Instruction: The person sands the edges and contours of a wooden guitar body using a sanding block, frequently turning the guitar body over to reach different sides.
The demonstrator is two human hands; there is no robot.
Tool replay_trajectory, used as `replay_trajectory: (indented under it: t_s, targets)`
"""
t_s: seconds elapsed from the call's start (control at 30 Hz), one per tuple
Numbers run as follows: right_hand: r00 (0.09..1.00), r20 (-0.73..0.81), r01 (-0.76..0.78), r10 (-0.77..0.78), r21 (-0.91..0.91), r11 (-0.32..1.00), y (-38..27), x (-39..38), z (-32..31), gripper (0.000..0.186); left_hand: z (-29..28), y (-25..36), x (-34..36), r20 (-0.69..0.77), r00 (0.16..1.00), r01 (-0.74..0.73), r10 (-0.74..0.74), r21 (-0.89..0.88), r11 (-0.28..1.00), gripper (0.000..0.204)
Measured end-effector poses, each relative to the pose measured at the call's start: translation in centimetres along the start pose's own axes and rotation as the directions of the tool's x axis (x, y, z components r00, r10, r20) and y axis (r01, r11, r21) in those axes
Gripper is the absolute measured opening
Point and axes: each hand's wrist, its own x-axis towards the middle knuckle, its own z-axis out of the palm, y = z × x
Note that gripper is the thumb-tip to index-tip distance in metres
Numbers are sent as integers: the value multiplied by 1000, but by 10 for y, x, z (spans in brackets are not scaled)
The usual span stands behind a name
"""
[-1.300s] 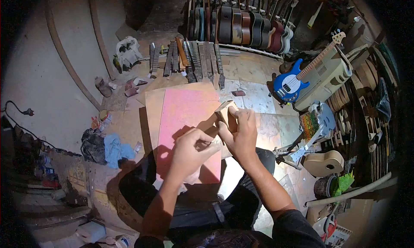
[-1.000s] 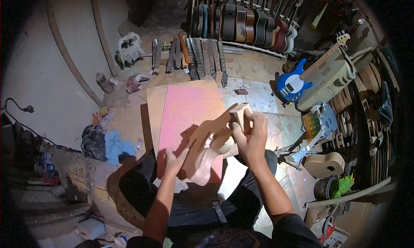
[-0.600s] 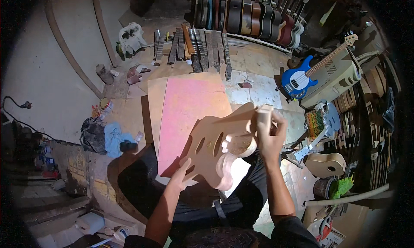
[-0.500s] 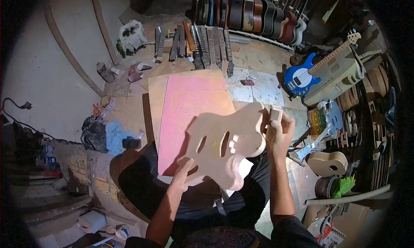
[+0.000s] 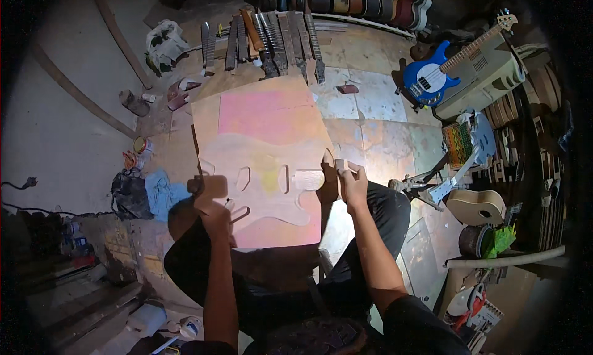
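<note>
An unpainted wooden electric guitar body, with cut-out cavities, lies flat on a pink-stained board in front of me. At the body's left end is my left hand, closed around its edge; shadow dims its fingers. Just past the right end, my right hand pinches a small pale block between thumb and fingers, apart from the body. A dark shadow of that hand falls between the block and the body.
Several guitar necks lie beyond the board, before a row of guitars. A blue bass guitar stands at far right; an acoustic guitar body lies nearer. Blue cloth and a black bag sit at left.
The guitar body has gone from tilted and raised to flat on the board. My right hand, still with the block, has moved left and lower; my left hand has shifted left. The view has shifted.
</note>
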Motion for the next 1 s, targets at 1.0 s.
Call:
replay_trajectory:
  t_s: [1.0]
  targets:
    - [636, 673, 769, -376, -519, 373, 31, -37, 21, 41, 165, 165, 141, 356, 934, -245, 14, 613, 751, 89]
